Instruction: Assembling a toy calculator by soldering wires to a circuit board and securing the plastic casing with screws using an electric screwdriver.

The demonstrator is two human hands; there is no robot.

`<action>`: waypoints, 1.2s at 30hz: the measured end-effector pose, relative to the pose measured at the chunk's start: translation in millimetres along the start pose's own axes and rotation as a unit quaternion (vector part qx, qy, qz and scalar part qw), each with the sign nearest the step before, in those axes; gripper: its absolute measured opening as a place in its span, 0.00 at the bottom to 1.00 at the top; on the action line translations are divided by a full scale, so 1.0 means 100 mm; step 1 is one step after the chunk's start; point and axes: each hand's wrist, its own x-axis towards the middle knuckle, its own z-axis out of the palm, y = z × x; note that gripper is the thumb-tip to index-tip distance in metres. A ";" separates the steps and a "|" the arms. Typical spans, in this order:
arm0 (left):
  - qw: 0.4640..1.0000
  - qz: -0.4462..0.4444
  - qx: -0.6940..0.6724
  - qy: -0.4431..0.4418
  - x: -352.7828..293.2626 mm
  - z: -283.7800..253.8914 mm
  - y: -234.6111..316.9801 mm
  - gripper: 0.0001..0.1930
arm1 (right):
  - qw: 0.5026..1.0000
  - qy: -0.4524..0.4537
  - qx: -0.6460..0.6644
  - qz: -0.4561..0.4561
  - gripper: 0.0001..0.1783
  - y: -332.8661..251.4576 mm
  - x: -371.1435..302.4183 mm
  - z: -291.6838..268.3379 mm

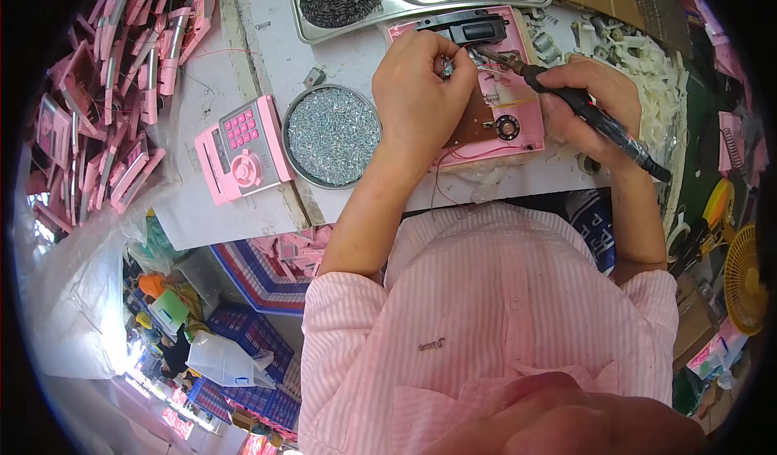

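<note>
My right hand (595, 103) grips a soldering iron (579, 103) by its dark handle. The metal tip points left and meets the work close to my left fingertips. My left hand (425, 91) is closed in a pinch over a pink panel (530, 119); a small shiny part shows at its fingers, too hidden to name. On the panel sit a black plastic housing (477, 28), a brown circuit board (465, 127) and a round dark component (507, 126). Thin wires run among these parts, and a red one hangs past the panel's near edge.
Left of my forearm stands a round tin of small screws (333, 135), beside a pink keypad panel (243, 149). Behind lies a metal tray (396, 10) of small parts. White plastic pieces (639, 67) heap at right; pink panels (121, 75) pile at far left.
</note>
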 end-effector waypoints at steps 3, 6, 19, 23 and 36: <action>1.000 0.017 0.004 0.018 -0.02 0.02 0.00 0.05 | 0.999 0.003 0.015 0.029 0.13 -0.04 -0.01 0.00; 0.999 0.027 0.009 0.023 -0.02 0.03 -0.01 0.06 | 0.999 0.006 0.025 0.043 0.13 -0.07 -0.05 -0.03; 0.999 0.023 0.024 0.030 -0.02 0.05 0.02 0.06 | 0.985 0.122 0.077 0.095 0.14 -0.17 -0.51 -0.16; 0.999 0.018 0.035 0.024 -0.02 0.04 0.02 0.06 | 0.989 0.122 0.060 0.064 0.14 -0.15 -0.52 -0.17; 0.993 0.072 -0.024 -0.095 -0.27 -0.19 0.36 0.12 | 0.977 0.173 0.066 0.107 0.14 -0.13 -0.71 -0.30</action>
